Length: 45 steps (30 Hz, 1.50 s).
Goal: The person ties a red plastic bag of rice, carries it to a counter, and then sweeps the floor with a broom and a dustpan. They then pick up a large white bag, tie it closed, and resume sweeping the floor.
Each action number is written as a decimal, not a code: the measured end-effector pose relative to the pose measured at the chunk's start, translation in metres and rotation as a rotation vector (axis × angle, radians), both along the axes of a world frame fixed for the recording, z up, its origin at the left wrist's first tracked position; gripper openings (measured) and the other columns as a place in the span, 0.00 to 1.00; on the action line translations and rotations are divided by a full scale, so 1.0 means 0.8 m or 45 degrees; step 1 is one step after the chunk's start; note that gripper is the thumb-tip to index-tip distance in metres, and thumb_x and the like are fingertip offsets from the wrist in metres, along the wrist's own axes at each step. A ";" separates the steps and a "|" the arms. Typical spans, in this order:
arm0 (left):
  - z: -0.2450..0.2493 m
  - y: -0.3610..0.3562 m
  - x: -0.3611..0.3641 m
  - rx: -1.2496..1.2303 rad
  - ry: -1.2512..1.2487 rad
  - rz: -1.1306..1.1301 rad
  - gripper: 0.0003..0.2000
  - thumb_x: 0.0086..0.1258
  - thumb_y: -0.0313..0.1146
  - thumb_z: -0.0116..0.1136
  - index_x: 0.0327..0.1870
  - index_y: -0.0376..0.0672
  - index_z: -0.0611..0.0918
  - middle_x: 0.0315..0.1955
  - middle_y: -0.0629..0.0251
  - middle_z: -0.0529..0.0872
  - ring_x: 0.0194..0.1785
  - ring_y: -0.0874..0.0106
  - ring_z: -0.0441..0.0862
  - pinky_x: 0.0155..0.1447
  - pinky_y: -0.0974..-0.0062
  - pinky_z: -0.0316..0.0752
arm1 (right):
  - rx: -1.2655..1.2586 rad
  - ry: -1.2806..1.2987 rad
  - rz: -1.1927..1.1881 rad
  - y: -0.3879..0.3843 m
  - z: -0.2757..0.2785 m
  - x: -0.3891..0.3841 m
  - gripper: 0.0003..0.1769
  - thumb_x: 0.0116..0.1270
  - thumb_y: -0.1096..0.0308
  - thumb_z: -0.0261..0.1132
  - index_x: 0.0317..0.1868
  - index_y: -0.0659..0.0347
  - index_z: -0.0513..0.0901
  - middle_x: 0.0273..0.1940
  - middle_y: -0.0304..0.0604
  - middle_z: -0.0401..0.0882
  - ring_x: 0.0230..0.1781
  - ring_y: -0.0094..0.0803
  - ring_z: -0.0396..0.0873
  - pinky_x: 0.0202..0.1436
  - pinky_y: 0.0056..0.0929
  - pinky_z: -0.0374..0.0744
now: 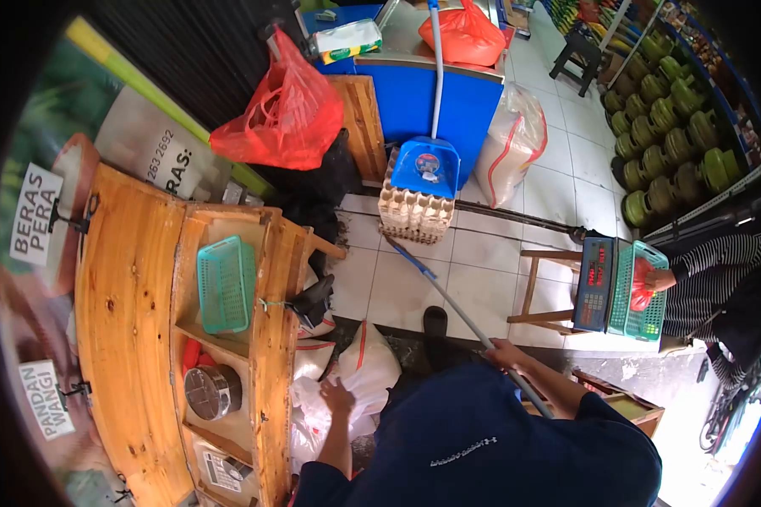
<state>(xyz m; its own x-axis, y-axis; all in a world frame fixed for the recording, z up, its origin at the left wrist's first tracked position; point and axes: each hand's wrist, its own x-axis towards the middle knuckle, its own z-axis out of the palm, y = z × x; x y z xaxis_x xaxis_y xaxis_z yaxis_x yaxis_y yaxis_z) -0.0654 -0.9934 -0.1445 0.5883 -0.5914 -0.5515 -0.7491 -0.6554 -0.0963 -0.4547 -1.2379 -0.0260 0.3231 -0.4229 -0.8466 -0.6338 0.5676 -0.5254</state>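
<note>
My right hand is wrapped round the grey handle of a long broom, which slants away from me across the tiles. Its blue collar and narrow dark end reach the foot of a stack of egg trays. On top of that stack rests a blue dustpan, its long handle standing up against a blue counter. My left hand holds nothing, fingers apart, over white plastic bags and beside a white sack with a red stripe.
Left stands a wooden stall with a green basket, a round tin and a calculator. A red bag hangs beyond it. Rightward, a scale holds another basket; another person's hand grips a red bag there. Gas cylinders line the right.
</note>
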 end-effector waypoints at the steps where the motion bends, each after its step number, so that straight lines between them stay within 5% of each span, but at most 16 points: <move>1: -0.001 -0.018 -0.013 -0.115 0.125 0.058 0.26 0.54 0.38 0.53 0.58 0.46 0.70 0.59 0.46 0.60 0.67 0.53 0.51 0.67 0.52 0.47 | -0.021 -0.053 -0.010 -0.006 -0.007 0.005 0.11 0.60 0.67 0.54 0.41 0.63 0.73 0.17 0.35 0.67 0.12 0.22 0.65 0.12 0.22 0.64; 4: 0.004 -0.079 -0.045 -0.520 0.192 -0.111 0.20 0.52 0.37 0.57 0.49 0.45 0.75 0.53 0.49 0.66 0.60 0.52 0.59 0.61 0.53 0.55 | -0.027 -0.081 -0.051 -0.010 -0.054 -0.006 0.12 0.59 0.66 0.55 0.40 0.64 0.75 0.18 0.37 0.70 0.12 0.23 0.67 0.14 0.23 0.67; 6: 0.025 -0.135 -0.055 -0.578 0.251 -0.120 0.19 0.51 0.36 0.57 0.47 0.46 0.76 0.50 0.51 0.68 0.58 0.53 0.60 0.59 0.53 0.56 | -0.314 -0.102 0.097 -0.007 -0.075 -0.024 0.18 0.59 0.64 0.55 0.48 0.63 0.75 0.22 0.37 0.72 0.17 0.23 0.69 0.17 0.24 0.68; 10: 0.049 -0.227 -0.035 -0.994 0.346 -0.226 0.15 0.52 0.34 0.57 0.43 0.47 0.77 0.44 0.55 0.71 0.53 0.55 0.65 0.57 0.55 0.59 | -0.112 0.054 0.171 -0.023 -0.028 -0.046 0.21 0.59 0.66 0.56 0.52 0.65 0.72 0.22 0.39 0.74 0.17 0.23 0.72 0.19 0.25 0.72; 14: 0.133 -0.302 0.012 -1.210 0.214 -0.194 0.15 0.54 0.31 0.55 0.45 0.44 0.77 0.45 0.56 0.73 0.52 0.56 0.67 0.56 0.58 0.60 | -0.312 0.252 0.370 -0.022 -0.010 -0.063 0.20 0.58 0.68 0.54 0.50 0.66 0.72 0.23 0.48 0.77 0.17 0.32 0.76 0.22 0.32 0.75; 15: 0.146 -0.313 0.027 -1.252 0.141 -0.170 0.15 0.54 0.31 0.55 0.45 0.44 0.77 0.45 0.55 0.73 0.53 0.56 0.67 0.57 0.58 0.60 | -0.269 0.298 0.347 -0.025 0.018 -0.058 0.19 0.58 0.65 0.55 0.47 0.69 0.72 0.26 0.55 0.78 0.24 0.45 0.80 0.31 0.40 0.77; 18: 0.153 -0.326 0.094 -1.511 -0.027 -0.129 0.17 0.55 0.31 0.53 0.48 0.43 0.76 0.47 0.55 0.72 0.56 0.54 0.65 0.60 0.57 0.58 | -0.281 0.284 0.335 -0.016 0.010 -0.072 0.20 0.58 0.64 0.56 0.47 0.69 0.72 0.25 0.56 0.78 0.24 0.45 0.80 0.31 0.39 0.77; 23: 0.216 -0.345 0.170 -1.311 -0.366 0.190 0.20 0.57 0.33 0.52 0.52 0.45 0.73 0.54 0.55 0.67 0.60 0.53 0.60 0.60 0.50 0.56 | -0.079 0.040 0.064 -0.032 0.045 -0.004 0.13 0.64 0.68 0.53 0.46 0.67 0.73 0.17 0.40 0.70 0.13 0.24 0.67 0.15 0.25 0.68; 28: 0.202 -0.350 0.239 -1.137 -0.386 0.400 0.22 0.57 0.36 0.52 0.56 0.50 0.70 0.57 0.54 0.63 0.62 0.51 0.56 0.59 0.44 0.54 | 0.330 -0.184 -0.252 -0.107 0.059 0.131 0.12 0.65 0.66 0.51 0.47 0.62 0.72 0.18 0.37 0.68 0.12 0.22 0.65 0.12 0.23 0.65; 30: 0.161 -0.339 0.268 -1.107 -0.481 0.268 0.24 0.58 0.40 0.52 0.58 0.50 0.69 0.57 0.49 0.62 0.62 0.49 0.56 0.59 0.44 0.53 | 0.420 -0.257 -0.339 -0.131 0.044 0.182 0.11 0.65 0.65 0.51 0.45 0.60 0.71 0.18 0.36 0.68 0.11 0.22 0.65 0.11 0.22 0.64; 32: 0.138 -0.332 0.281 -0.991 -0.485 0.294 0.26 0.61 0.44 0.50 0.62 0.48 0.65 0.61 0.43 0.57 0.64 0.47 0.53 0.61 0.44 0.51 | 0.666 -0.435 -0.688 -0.154 0.032 0.231 0.11 0.65 0.64 0.50 0.44 0.60 0.70 0.19 0.38 0.68 0.11 0.24 0.64 0.10 0.22 0.64; 35: 0.115 -0.322 0.283 -0.743 -0.555 0.154 0.30 0.65 0.47 0.46 0.66 0.43 0.59 0.66 0.41 0.48 0.68 0.45 0.45 0.65 0.45 0.46 | 0.232 -0.045 -0.208 -0.181 0.013 0.296 0.12 0.65 0.66 0.49 0.44 0.65 0.69 0.18 0.40 0.66 0.09 0.24 0.62 0.09 0.26 0.63; 40: 0.133 -0.326 0.274 -0.799 -0.504 0.104 0.29 0.67 0.45 0.43 0.66 0.40 0.58 0.66 0.43 0.50 0.69 0.48 0.45 0.67 0.47 0.45 | 0.092 -0.052 -0.109 -0.212 -0.015 0.366 0.14 0.66 0.65 0.49 0.40 0.71 0.70 0.18 0.42 0.67 0.09 0.27 0.64 0.09 0.29 0.65; 45: 0.135 -0.331 0.274 -0.764 -0.459 0.131 0.28 0.68 0.44 0.43 0.66 0.42 0.58 0.66 0.46 0.53 0.69 0.49 0.46 0.67 0.50 0.46 | -0.138 0.159 -0.014 -0.252 -0.068 0.428 0.12 0.67 0.65 0.46 0.35 0.65 0.70 0.16 0.42 0.66 0.09 0.28 0.65 0.10 0.32 0.69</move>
<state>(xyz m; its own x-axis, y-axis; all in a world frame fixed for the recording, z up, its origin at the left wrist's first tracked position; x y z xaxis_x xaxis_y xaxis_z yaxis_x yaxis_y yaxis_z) 0.1536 -1.2583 -0.0362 0.7420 -0.6641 0.0918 -0.6702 -0.7386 0.0732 -0.1121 -1.4396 -0.0805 0.2133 -0.5168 -0.8291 -0.6919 0.5192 -0.5017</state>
